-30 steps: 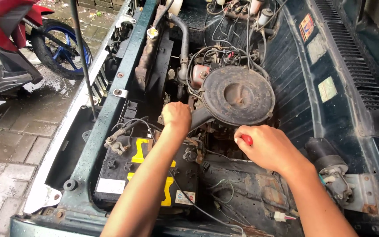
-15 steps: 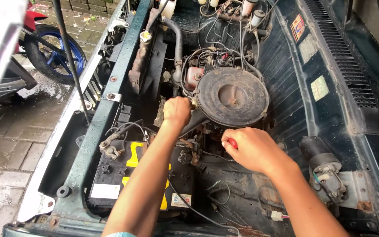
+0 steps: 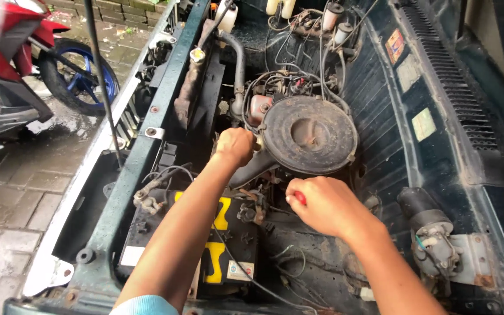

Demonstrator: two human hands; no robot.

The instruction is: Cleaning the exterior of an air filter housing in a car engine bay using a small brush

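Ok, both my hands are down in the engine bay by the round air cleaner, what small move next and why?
Probably steady the part under the left hand while turning the red-handled tool a little. The right hand is closed on that tool, low beside the round air cleaner; its tip is hidden, so go slowly.

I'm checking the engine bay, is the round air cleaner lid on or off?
On. The round dark lid sits flat over its housing beside the left hand, nothing inside exposed.
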